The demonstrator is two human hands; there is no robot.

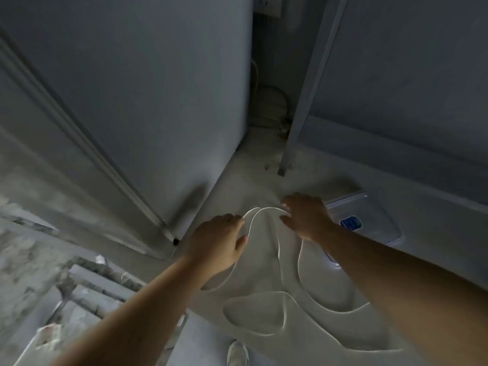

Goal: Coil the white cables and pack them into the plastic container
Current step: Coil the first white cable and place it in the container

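A long white cable (284,307) lies in loose loops across the pale floor in front of me. Its upper loops rise to my two hands. My left hand (220,240) pinches the cable at its fingertips, left of centre. Just to the right, my right hand (306,216) grips the top of a loop, palm down. The clear plastic container (369,220) with a blue label lies flat on the floor behind my right hand; my wrist and forearm hide its near corner.
A white fridge (148,101) stands at the left with its corner close to my left hand. A metal frame leg (287,154) stands at the back. Rubble and grey blocks (87,291) lie lower left. A white shoe (237,353) shows at the bottom.
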